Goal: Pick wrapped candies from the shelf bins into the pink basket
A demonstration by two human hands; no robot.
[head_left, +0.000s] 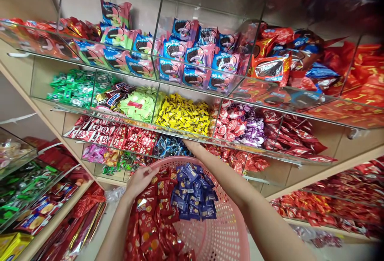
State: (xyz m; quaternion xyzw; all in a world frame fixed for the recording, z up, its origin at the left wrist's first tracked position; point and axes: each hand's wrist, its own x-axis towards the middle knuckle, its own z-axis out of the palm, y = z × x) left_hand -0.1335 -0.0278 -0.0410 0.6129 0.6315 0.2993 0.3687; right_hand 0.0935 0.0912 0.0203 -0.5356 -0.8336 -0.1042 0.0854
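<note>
A round pink plastic basket is in front of me. Inside it, red packets fill the left part, and a heap of dark blue packets lies toward the far right. My left hand grips the basket's rim on the far left side. Over the basket reaches my right arm, with my right hand at a lower shelf next to blue-wrapped sweets. The shelf's clear front and the shelf above hide its fingers, so I cannot tell what they hold.
Above are yellow-wrapped sweets, light green packets, Snickers bars and green sweets. Blue-and-pink cookie packs stand on the top shelf. Clear shelf fronts and dividers surround the reaching hand. Lower side shelves hold more packets.
</note>
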